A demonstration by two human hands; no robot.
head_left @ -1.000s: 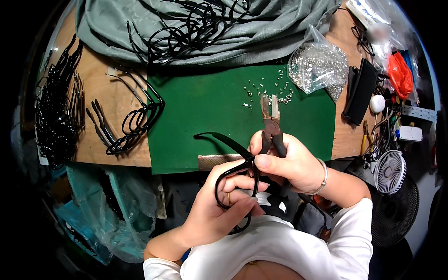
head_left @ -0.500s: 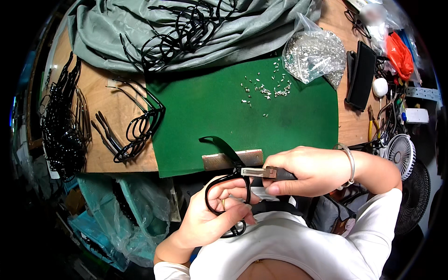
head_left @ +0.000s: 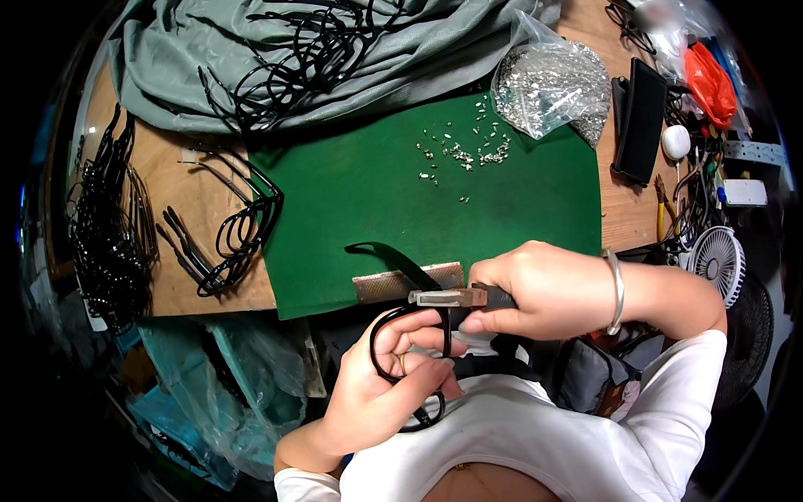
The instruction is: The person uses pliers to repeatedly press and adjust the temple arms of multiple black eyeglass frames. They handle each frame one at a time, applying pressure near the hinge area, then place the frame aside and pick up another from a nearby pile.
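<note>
My left hand (head_left: pixel 364 402) is closed on a black eyeglass frame (head_left: pixel 374 356), its fingers showing through one lens opening. One temple arm (head_left: pixel 393 258) of the frame sticks up over the table edge. My right hand (head_left: pixel 544 289) is wrapped round a pair of pliers (head_left: pixel 447 297) with metal jaws and dark handles. Those jaws lie across the frame's corner, where the temple arm meets the front. Whether they pinch it I cannot tell. Just behind them, a flat textured metal plate (head_left: pixel 372 289) sits at the near edge of the green mat (head_left: pixel 351 201).
Small silvery pieces (head_left: pixel 464 156) are scattered on the mat near a clear bag (head_left: pixel 544 88) full of them. More black frames lie on the left (head_left: pixel 242 222) and on grey cloth (head_left: pixel 167 75). At right are a black case (head_left: pixel 640 121), yellow-handled pliers (head_left: pixel 661 213) and a small fan (head_left: pixel 718 263).
The plier jaws have shifted slightly left and up across the frame's corner. My right hand has moved a little the same way. The whole view has shifted slightly.
</note>
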